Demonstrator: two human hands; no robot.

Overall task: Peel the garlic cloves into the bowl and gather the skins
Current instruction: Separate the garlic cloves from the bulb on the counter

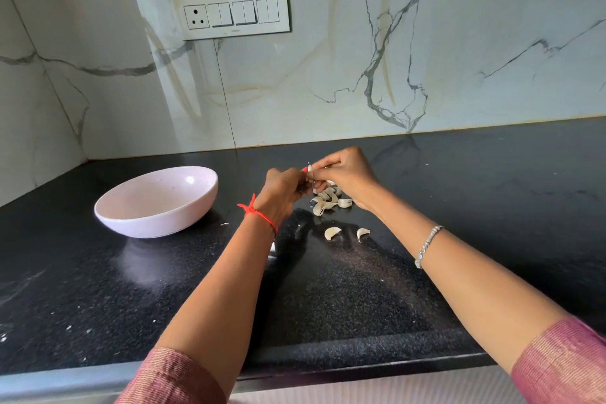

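The left hand (283,185) and right hand (344,174) pinched one clove (310,170) over the pile (328,200); the bowl (157,223) at the left looked empty, so nearly all peeling and gathering was left to do.

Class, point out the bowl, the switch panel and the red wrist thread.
bowl (157,223): head view, outer front wall.
switch panel (243,12): head view, middle switches.
red wrist thread (262,215): head view, strand across left wrist.

One bowl (157,223), one held clove (310,170), two loose cloves (332,233), a heap of cloves (328,202) too overlapped to count.
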